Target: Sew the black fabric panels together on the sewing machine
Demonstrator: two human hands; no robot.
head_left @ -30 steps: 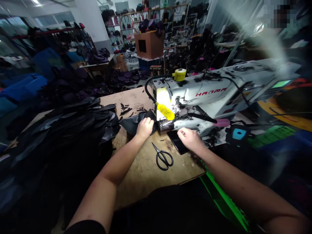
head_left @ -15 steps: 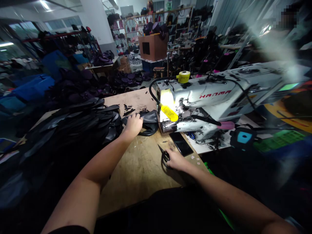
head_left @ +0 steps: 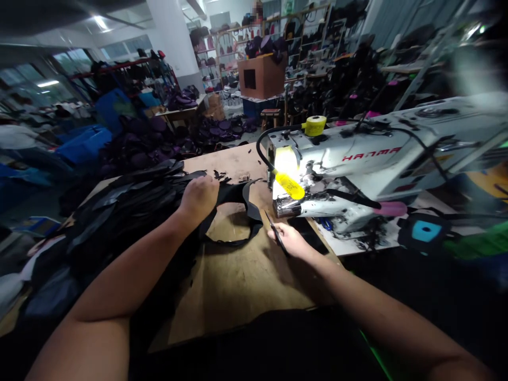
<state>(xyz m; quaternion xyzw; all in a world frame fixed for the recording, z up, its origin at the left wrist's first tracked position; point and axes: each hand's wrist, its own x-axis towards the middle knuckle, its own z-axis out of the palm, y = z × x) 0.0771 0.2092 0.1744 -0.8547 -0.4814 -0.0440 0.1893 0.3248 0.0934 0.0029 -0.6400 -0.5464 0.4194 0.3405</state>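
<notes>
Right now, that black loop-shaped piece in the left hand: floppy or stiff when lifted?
Probably floppy: the black loop-shaped piece curves loosely on the wooden bench from the left hand. Likely light for its size, as it looks like a thin band. Its sheen hints at slight slipperiness, though that's hard to tell.

Black leather band (head_left: 232, 194) curving in a loop, closed scissors (head_left: 277, 235) just beside
</notes>
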